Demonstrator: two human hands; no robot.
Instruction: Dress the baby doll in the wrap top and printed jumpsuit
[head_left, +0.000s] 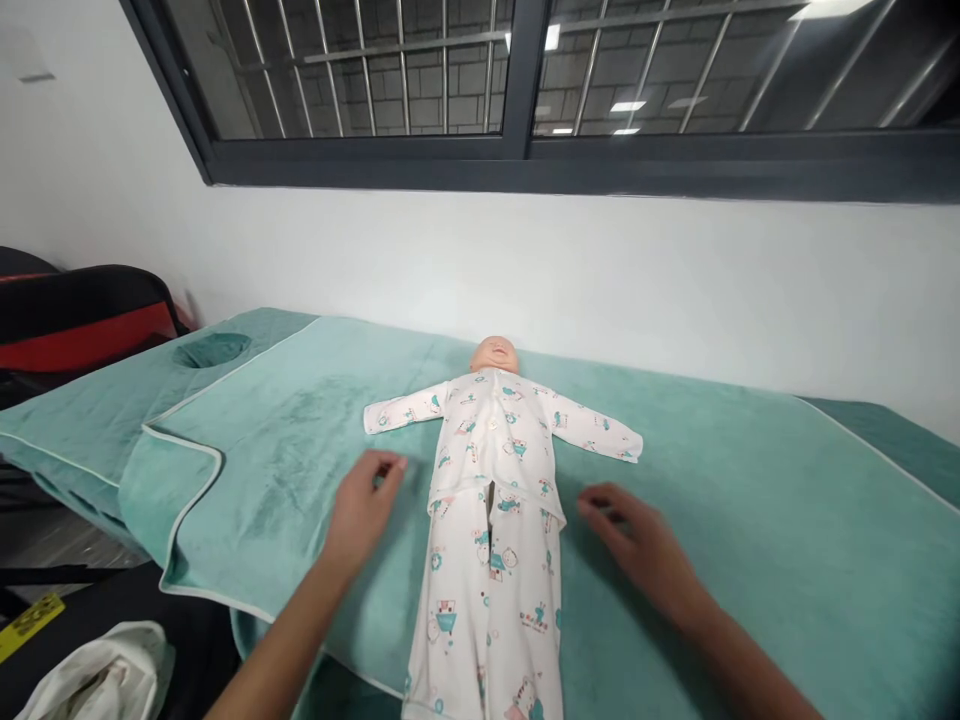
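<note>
A: Report status, left to right.

B: Left hand (367, 508): fingers curled to a narrow gap, nothing held. Position: over the bed (277, 470), just beside the shirt (493, 432).

A: Centre?

B: Doll (495, 354): face up on the bed, between the 2 hands. Shirt: laid flat below the head, 2 sleeves (405, 411) spread. Trousers (486, 615): below, top edge under the shirt.

A: Clothing progress?

B: Judged largely in place; shirt front appears closed at the chest. Judged unsettled: 1 dark slit (490, 512), open at the waist. Sleeve contents: cannot tell. Trouser ends: outside the view.

A: Right hand (626, 540)?

B: Fingers curled narrow, nothing held; near the trousers, not touching.
</note>
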